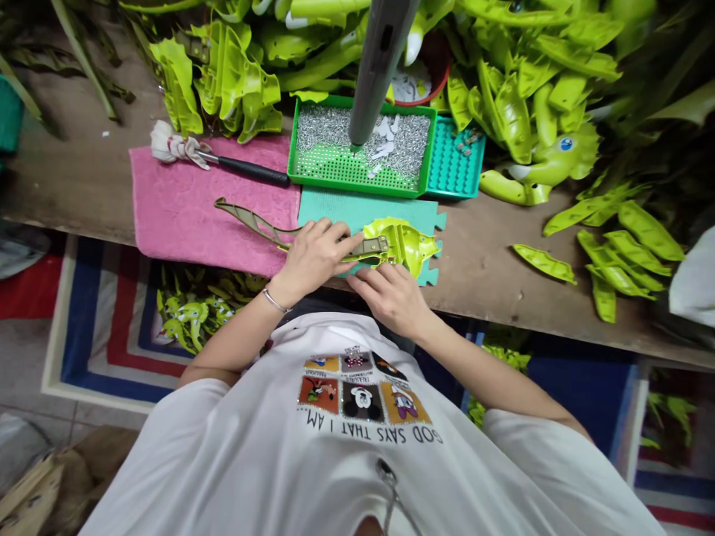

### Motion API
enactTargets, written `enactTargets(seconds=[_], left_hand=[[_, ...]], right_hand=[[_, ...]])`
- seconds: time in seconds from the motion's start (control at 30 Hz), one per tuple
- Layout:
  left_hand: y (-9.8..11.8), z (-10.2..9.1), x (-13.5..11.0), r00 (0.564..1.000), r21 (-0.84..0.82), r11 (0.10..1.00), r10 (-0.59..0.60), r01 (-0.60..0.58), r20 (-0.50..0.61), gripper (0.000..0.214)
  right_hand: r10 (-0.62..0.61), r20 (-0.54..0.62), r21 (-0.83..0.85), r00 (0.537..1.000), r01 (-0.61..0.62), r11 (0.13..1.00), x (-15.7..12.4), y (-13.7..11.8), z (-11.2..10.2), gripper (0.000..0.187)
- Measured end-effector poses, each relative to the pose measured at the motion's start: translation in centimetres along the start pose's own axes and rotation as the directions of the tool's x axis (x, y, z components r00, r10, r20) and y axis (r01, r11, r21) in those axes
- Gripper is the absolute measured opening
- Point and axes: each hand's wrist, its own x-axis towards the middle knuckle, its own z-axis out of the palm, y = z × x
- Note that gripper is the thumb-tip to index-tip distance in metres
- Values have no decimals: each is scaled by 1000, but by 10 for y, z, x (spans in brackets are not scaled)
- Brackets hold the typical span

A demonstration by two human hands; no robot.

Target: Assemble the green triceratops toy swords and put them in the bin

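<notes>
On the teal foam mat [324, 205] lies a lime-green plastic toy shell [413, 249], its ribbed inside facing up. A long olive plastic piece [246, 217] reaches from it to the left, over the pink towel. My left hand [317, 257] is closed over the olive piece where it meets the shell. At the shell's near edge, my right hand [391, 294] has its fingers curled and pressed against the rim; the fingertips are partly hidden. Above the mat hangs a grey powered screwdriver [380, 74], its tip over the green tray of screws [313, 134].
A black-handled mallet with a cloth-wrapped head [246, 167] rests on the pink towel [184, 216]. Beside the screw tray stands a teal tray [455, 167]. Lime-green parts [514, 104] pile up behind; loose ones [544, 263] lie right. A striped box [94, 320] stands below.
</notes>
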Motion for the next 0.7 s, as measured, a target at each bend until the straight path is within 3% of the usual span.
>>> enactTargets(seconds=[0.07,0.13,0.23,0.3,0.43,0.57,0.7], left_hand=[[-2,5,-2,1000,-9,1000,-1,1,-7,34],[-5,10,-6,1000,-37,999,-2,2,-12,37],[-7,15,-13,999,-107,994,-2,-3,-41,41],[-4,17,-16,996,-164,986,2,-16,-84,40],[16,21,-20,990,-245,969,-19,-16,-140,33],[36,30,-20,986,-256,962,-127,96,-110,25],[40,30,-19,979,-288,945,-183,152,-85,18]], right_hand=[[-9,-73,-21,997,7,1000,-5,-2,10,13],[28,-158,61,987,-19,998,-10,0,14,16],[190,-264,274,946,-115,955,-20,1,12,23],[353,-305,421,884,-208,883,-25,-1,11,24],[592,-266,592,760,-356,723,-31,-4,15,16],[630,-216,642,746,-377,667,-32,-5,19,13],[672,-135,677,728,-427,599,-32,-4,17,10]])
